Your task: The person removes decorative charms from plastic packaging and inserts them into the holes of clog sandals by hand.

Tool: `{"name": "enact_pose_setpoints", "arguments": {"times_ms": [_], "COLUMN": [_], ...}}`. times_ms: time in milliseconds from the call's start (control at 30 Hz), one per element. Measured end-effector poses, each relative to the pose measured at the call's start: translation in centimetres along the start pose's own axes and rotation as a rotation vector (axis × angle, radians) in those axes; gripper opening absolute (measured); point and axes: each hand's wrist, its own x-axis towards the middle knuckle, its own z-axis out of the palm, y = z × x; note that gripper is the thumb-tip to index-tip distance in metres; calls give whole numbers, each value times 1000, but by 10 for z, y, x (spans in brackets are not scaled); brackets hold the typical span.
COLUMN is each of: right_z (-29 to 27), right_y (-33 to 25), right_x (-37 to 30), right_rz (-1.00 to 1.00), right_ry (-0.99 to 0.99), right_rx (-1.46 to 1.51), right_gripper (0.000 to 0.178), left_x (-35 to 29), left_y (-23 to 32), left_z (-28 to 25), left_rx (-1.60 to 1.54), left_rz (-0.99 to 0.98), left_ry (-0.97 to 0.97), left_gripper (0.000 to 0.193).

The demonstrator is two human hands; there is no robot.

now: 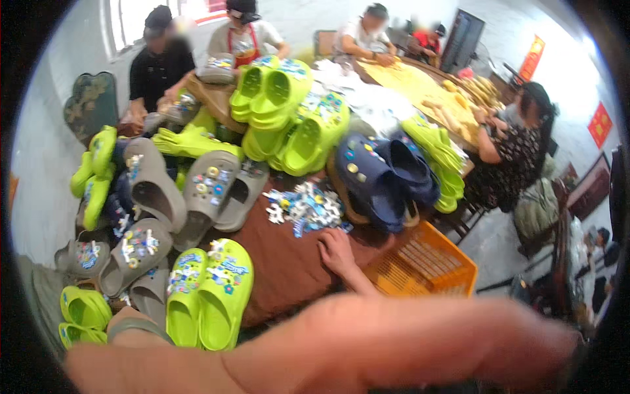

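Note:
My left hand [341,345] is close up along the lower edge, large and blurred, with a finger stretched out to the right. It appears to hold nothing. Farther off, my right hand [338,253] lies with its fingers on a brown cloth [282,262], just short of a heap of small white and blue shoe charms [307,207]. Nothing shows in its grasp. To the left of the cloth stands a pair of lime-green clogs [220,299] with charms on their tops. Grey clogs [209,187] with charms lie behind them. The big hand hides the near part of the table.
More lime clogs [279,98] are piled up at the back, and navy clogs [377,174] stand right of the charms. An orange plastic crate [433,262] is at the right. Several people sit around a far table with yellow pieces [420,92]; one person [515,144] is at the right.

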Motion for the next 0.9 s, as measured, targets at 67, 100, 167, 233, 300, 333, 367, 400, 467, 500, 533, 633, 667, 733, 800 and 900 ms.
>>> {"name": "enact_pose_setpoints", "arguments": {"times_ms": [67,100,167,233,300,333,367,400,467,500,533,633,667,733,800,900], "right_z": [-1,0,-5,4,-5,2,-5,3,-7,-5,4,0,-2,-5,3,-9], "right_y": [-6,-10,-5,-17,4,-8,-8,-10,-1,0,-16,-11,-13,-10,-11,-3], "right_x": [5,4,2,11,18,4,5,13,4,-1,7,8,10,4,12,0], "right_rz": [-8,19,33,-10,-17,15,18,-12,23,36,-17,-2,-8,0,-17,41], "right_ry": [45,34,16,15,18,9,-3,0,28,18,21,29,35,47,73,8], "right_rx": [46,60,59,83,18,2,51,96,21,8,72,50,54,47,48,10], "right_gripper": [18,18,18,18,17,16,18,18,18,18,17,17,17,16,16,17], "left_x": [-2,-14,-50,-80,-126,-149,-167,-157,-101,-51,-13,-23,-21,-20,-17,-57], "left_y": [14,26,49,88,96,118,131,146,61,15,13,3,2,0,-1,3], "left_z": [18,12,-11,-52,-87,-117,-138,-139,-85,-45,-25,-46,-43,-38,-43,-76], "left_rx": [-33,-44,-49,5,7,-16,-20,29,-13,-20,45,30,30,31,55,35], "left_rz": [-6,3,25,24,69,50,56,35,80,86,58,103,106,110,123,142], "left_ry": [-11,-10,-3,-24,-9,-12,-8,-26,22,41,26,35,42,59,60,107], "left_gripper": [25,25,24,24,23,23,23,23,22,22,22,21,21,20,20,19]}}
